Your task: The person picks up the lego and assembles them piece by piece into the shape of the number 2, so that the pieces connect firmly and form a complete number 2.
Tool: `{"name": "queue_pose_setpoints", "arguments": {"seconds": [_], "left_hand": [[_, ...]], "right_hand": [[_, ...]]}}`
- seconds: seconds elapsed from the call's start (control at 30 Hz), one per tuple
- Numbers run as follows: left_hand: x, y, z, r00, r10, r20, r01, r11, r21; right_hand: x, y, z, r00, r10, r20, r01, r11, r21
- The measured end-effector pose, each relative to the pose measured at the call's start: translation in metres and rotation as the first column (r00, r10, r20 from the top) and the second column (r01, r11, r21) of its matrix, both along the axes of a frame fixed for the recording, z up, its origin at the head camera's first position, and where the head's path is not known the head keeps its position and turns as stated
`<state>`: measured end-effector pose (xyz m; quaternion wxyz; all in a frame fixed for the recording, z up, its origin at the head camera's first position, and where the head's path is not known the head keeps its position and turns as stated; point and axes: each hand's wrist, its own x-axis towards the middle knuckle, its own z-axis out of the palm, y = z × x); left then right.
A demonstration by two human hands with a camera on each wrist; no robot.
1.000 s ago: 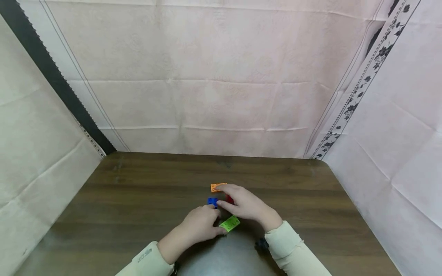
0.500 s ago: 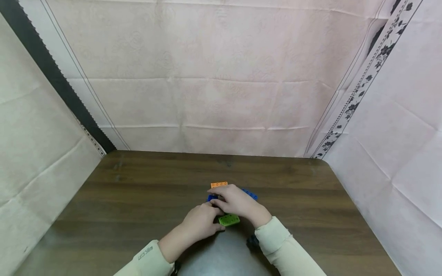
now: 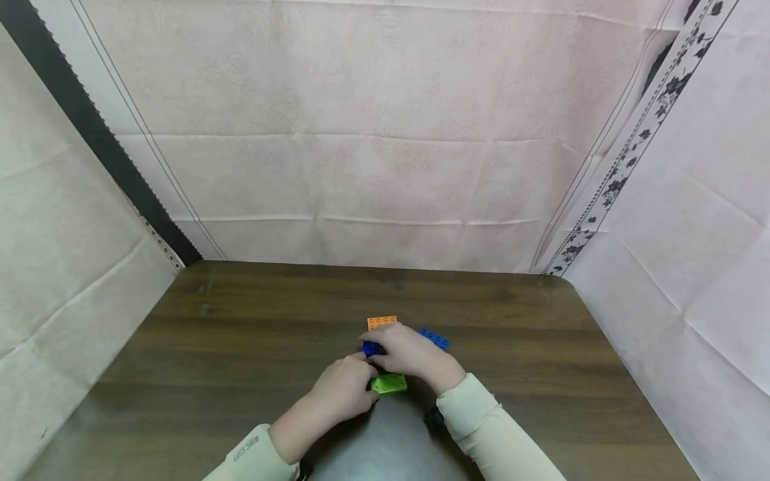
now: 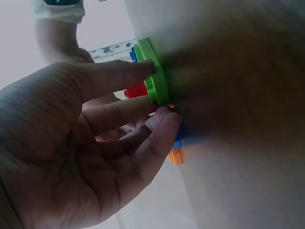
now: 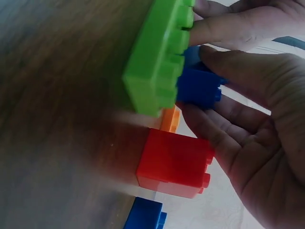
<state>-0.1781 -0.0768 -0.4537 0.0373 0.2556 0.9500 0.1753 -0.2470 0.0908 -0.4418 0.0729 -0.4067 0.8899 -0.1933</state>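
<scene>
My left hand (image 3: 343,386) pinches one end of a long light-green toy building brick (image 3: 390,383), with the thumb on one side and a finger on the other in the left wrist view. Just beyond it, my right hand (image 3: 412,354) holds a small dark-blue building brick (image 5: 198,88) between thumb and fingers. That blue brick stands behind the green one in the right wrist view, its studs facing the palm. A red brick (image 5: 171,160) stands below the right fingers there; in the head view the right hand hides it.
An orange brick (image 3: 381,322) lies just past the right fingertips. A longer blue brick (image 3: 434,339) sits to the right, behind the right hand. The brown wooden table (image 3: 271,300) meets pale cloth walls (image 3: 385,167) at the back and sides.
My right hand has come left from over the red brick onto the small blue brick, uncovering the longer blue one. The green brick has turned from slanted to nearly level and shifted slightly left.
</scene>
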Motion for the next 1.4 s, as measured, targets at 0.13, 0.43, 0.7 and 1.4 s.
{"name": "queue_pose_setpoints", "arguments": {"seconds": [0.13, 0.43, 0.7, 1.4], "left_hand": [[-0.005, -0.007, 0.0, 0.998, 0.024, 0.064, -0.027, 0.998, 0.059], [-0.016, -0.016, -0.005, 0.991, 0.012, 0.133, -0.033, 0.988, 0.154], [-0.018, -0.016, -0.007, 0.994, 0.015, 0.109, -0.03, 0.99, 0.138], [-0.017, -0.015, -0.005, 0.994, 0.055, 0.099, -0.067, 0.991, 0.12]], "right_hand": [[0.0, -0.001, 0.003, 1.0, -0.028, -0.014, 0.028, 0.999, 0.04], [0.002, 0.013, 0.016, 0.998, -0.063, 0.0, 0.063, 0.998, -0.02], [0.015, 0.028, 0.023, 0.998, -0.05, 0.034, 0.053, 0.995, -0.09], [0.034, 0.03, 0.004, 0.992, 0.022, 0.121, -0.007, 0.992, -0.127]]}}
